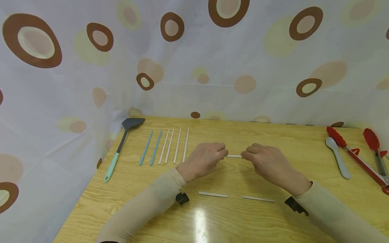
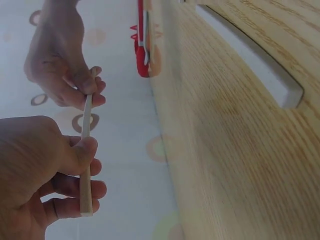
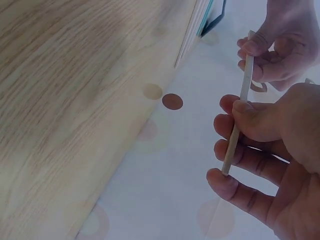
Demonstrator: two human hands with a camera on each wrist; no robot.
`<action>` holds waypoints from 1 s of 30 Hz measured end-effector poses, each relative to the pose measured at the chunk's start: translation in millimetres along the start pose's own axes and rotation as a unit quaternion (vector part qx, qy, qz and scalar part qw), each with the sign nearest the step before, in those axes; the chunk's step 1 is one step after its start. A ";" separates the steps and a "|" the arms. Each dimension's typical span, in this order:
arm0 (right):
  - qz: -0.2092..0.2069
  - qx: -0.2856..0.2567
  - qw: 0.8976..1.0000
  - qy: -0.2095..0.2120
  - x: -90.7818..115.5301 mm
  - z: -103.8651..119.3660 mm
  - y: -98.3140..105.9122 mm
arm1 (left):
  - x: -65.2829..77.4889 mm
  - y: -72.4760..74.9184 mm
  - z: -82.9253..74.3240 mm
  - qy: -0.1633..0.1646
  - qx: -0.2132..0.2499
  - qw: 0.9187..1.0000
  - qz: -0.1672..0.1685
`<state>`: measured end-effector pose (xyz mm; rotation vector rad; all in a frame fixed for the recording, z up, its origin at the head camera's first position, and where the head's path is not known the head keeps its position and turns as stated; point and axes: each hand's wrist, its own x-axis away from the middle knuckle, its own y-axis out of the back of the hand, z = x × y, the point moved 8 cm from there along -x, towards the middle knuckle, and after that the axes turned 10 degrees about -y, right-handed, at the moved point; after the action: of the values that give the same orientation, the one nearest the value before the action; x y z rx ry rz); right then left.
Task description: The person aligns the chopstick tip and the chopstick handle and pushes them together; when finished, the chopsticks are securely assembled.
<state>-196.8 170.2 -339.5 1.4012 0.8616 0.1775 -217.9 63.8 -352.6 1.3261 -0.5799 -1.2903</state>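
Note:
Both hands hold one white chopstick (image 1: 234,156) level above the table. My left hand (image 1: 208,156) pinches its thicker end between thumb and fingers; in the left wrist view the square butt (image 2: 86,207) juts past the thumb. My right hand (image 1: 267,163) pinches the thinner end, which lies along the fingers (image 3: 240,150) in the right wrist view. Only a short middle length shows between the hands in the head view. Below them on the table lie two short white sticks, a thicker one (image 1: 212,194) at left and a thinner one (image 1: 258,199) at right, end towards end with a gap.
Left of the hands lie two blue chopsticks (image 1: 146,147) and several pale ones (image 1: 177,145) in a row. A spatula (image 1: 120,145) with a mint handle lies at the left edge. At right are a grey spoon (image 1: 338,158) and red-tipped tongs (image 1: 358,158). A patterned curtain (image 1: 194,60) hangs behind.

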 end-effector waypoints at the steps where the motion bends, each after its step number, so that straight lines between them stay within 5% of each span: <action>1: -0.004 0.001 1.000 0.001 -0.3 0.1 0.3 | -0.2 0.4 0.2 0.000 -0.001 1.000 0.000; 11: -0.034 0.006 0.999 0.008 -3.7 2.4 3.8 | -1.1 2.7 2.5 0.006 -0.001 1.000 -0.004; 30: -0.016 0.037 0.999 0.006 -7.1 5.5 -4.8 | 9.4 4.0 5.9 0.047 -0.018 0.999 -0.004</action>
<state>-200.2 160.7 -341.3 1.4553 0.9081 0.1309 -219.3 52.2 -350.7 1.3540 -0.4840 -1.2320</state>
